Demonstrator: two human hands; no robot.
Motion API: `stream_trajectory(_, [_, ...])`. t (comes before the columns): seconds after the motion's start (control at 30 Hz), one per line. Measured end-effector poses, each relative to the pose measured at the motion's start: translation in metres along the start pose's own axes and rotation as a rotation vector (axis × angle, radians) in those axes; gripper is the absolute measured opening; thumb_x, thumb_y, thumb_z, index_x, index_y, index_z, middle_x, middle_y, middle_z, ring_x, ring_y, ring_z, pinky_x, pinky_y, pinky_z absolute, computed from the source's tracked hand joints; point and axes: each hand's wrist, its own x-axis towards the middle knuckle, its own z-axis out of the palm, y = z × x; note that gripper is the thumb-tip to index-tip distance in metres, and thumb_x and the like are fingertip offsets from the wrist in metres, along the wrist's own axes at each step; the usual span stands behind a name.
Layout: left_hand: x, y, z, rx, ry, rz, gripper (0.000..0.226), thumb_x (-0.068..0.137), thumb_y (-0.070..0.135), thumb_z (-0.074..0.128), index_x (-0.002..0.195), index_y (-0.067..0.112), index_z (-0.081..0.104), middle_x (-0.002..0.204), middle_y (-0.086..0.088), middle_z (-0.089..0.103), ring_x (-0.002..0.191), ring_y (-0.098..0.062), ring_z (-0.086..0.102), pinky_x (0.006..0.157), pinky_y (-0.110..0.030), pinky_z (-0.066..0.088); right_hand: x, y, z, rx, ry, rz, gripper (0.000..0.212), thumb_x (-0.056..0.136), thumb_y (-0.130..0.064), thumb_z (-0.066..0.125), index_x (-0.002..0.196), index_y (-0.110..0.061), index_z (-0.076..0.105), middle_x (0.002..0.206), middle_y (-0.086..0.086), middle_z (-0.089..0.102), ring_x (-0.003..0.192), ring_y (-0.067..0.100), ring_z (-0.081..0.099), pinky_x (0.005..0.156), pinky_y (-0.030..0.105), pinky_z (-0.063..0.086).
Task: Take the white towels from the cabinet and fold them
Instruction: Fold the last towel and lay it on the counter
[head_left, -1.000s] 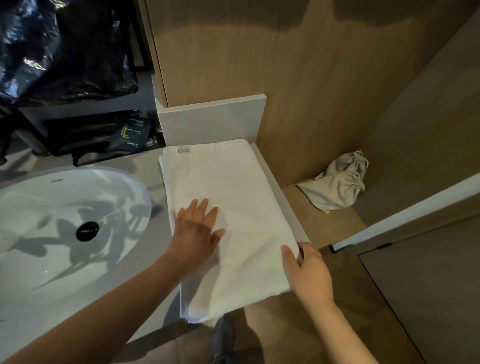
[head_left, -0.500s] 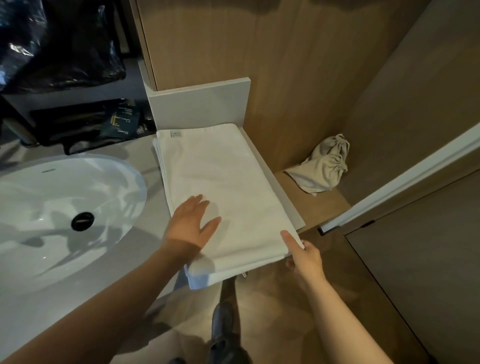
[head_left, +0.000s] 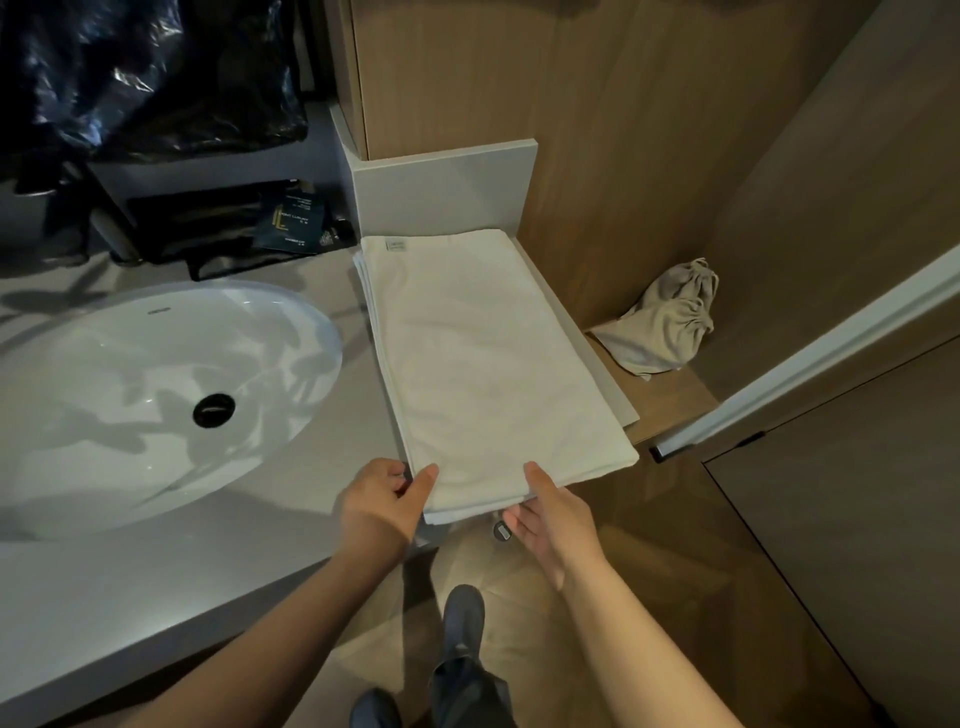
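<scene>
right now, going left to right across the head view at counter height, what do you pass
sink → folded white towel → beige drawstring bag

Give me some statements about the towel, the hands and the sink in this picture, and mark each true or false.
1. The left hand and the right hand both pinch the near edge of the white towel. True.
2. The white towel lies in the sink. False: it lies on the counter, right of the sink.
3. A beige bag lies on the wooden shelf. True.
4. The drain is white. False: it is black.
</scene>
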Motion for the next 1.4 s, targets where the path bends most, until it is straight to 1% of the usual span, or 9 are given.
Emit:
stream_trajectory(0.13, [0.0, 0.009, -0.004, 0.105, -0.121, 0.026, 0.035, 0.096, 0.046, 0.05, 0.073, 0.019, 0.046, 0.075, 0.002, 0.053, 0.067, -0.009, 0.05, 0.056, -0.02, 0.038, -0.01, 0.0, 0.007, 0.036, 0.041, 0.007, 0.021, 0.098, -0.037, 0.056, 0.105, -0.017, 0.061, 0.107, 0.006, 0.071, 0.096, 0.021, 0.07, 0.076, 0.029, 0.058])
stream_trajectory(0.3, [0.0, 0.009, -0.009, -0.181, -0.254, -0.16, 0.041, 0.087, 0.064, 0.05, 0.09, 0.024, 0.053, 0.102, -0.004, 0.064, 0.094, -0.025, 0.064, 0.086, -0.044, 0.057, -0.019, -0.006, 0.011, 0.154, 0.003, 0.047, 0.026, 0.098, -0.034, 0.055, 0.113, -0.013, 0.059, 0.11, 0.009, 0.07, 0.096, 0.022, 0.068, 0.074, 0.029, 0.055])
stream_trajectory(0.43, [-0.008, 0.018, -0.014, -0.755, -0.392, -0.407, 0.028, 0.09, 0.025, 0.067, 0.107, 0.004, 0.061, 0.106, -0.013, 0.069, 0.098, -0.026, 0.067, 0.079, -0.033, 0.058, -0.021, -0.006, 0.008, 0.107, -0.036, 0.043, 0.026, 0.095, -0.028, 0.062, 0.115, -0.012, 0.061, 0.11, 0.01, 0.073, 0.097, 0.023, 0.071, 0.075, 0.029, 0.056])
stream_trajectory(0.57, [-0.011, 0.0, -0.014, -0.57, -0.247, -0.259, 0.028, 0.084, 0.026, 0.073, 0.095, 0.001, 0.067, 0.096, -0.015, 0.072, 0.078, -0.023, 0.064, 0.069, -0.029, 0.055, -0.018, 0.004, 0.006, 0.016, -0.004, 0.025, 0.023, 0.091, -0.024, 0.068, 0.112, -0.014, 0.063, 0.108, 0.007, 0.073, 0.096, 0.024, 0.072, 0.081, 0.032, 0.059])
stream_trajectory(0.73, [-0.011, -0.012, -0.021, -0.021, -0.056, 0.027, 0.028, 0.084, 0.038, 0.072, 0.077, 0.018, 0.054, 0.073, 0.003, 0.061, 0.064, -0.011, 0.059, 0.053, -0.018, 0.04, -0.008, 0.002, -0.015, -0.051, 0.211, -0.12, 0.019, 0.087, -0.022, 0.073, 0.099, -0.013, 0.062, 0.111, 0.011, 0.068, 0.094, 0.023, 0.068, 0.08, 0.033, 0.055])
stream_trajectory(0.87, [0.014, -0.008, -0.03, 0.227, -0.146, 0.056, 0.037, 0.08, 0.051, 0.07, 0.094, 0.021, 0.052, 0.092, 0.006, 0.062, 0.081, -0.014, 0.061, 0.073, -0.031, 0.052, -0.005, -0.02, -0.033, -0.418, 0.394, -0.247, 0.075, 0.084, -0.032, 0.076, 0.142, -0.005, 0.037, 0.129, 0.007, 0.055, 0.118, 0.032, 0.057, 0.093, 0.04, 0.05])
stream_trajectory(1.03, [0.041, 0.015, -0.036, 0.206, -0.094, -0.009, 0.061, 0.085, 0.057, 0.062, 0.123, 0.011, 0.05, 0.119, -0.005, 0.059, 0.104, -0.027, 0.06, 0.081, -0.032, 0.047, 0.011, -0.056, -0.035, -0.798, 0.311, -0.453, 0.078, 0.088, -0.033, 0.071, 0.149, -0.006, 0.031, 0.145, 0.014, 0.046, 0.127, 0.029, 0.05, 0.093, 0.031, 0.044])
stream_trajectory(1.27, [0.09, 0.044, -0.026, 0.081, 0.048, -0.091, 0.047, 0.088, 0.047, 0.061, 0.106, 0.004, 0.057, 0.106, -0.013, 0.064, 0.1, -0.033, 0.061, 0.083, -0.035, 0.048, 0.067, -0.111, 0.002, -0.959, 0.169, -0.52, 0.072, 0.092, -0.037, 0.066, 0.149, -0.007, 0.032, 0.146, 0.013, 0.046, 0.129, 0.028, 0.05, 0.095, 0.033, 0.045])
stream_trajectory(1.4, [0.125, 0.059, -0.023, 0.018, 0.079, -0.198, 0.061, 0.09, 0.051, 0.056, 0.119, -0.004, 0.056, 0.118, -0.022, 0.061, 0.11, -0.039, 0.058, 0.094, -0.041, 0.048, 0.104, -0.13, 0.024, -0.994, 0.127, -0.509, 0.046, 0.091, -0.036, 0.066, 0.124, -0.01, 0.047, 0.101, 0.0, 0.048, 0.097, 0.019, 0.05, 0.062, 0.02, 0.038])
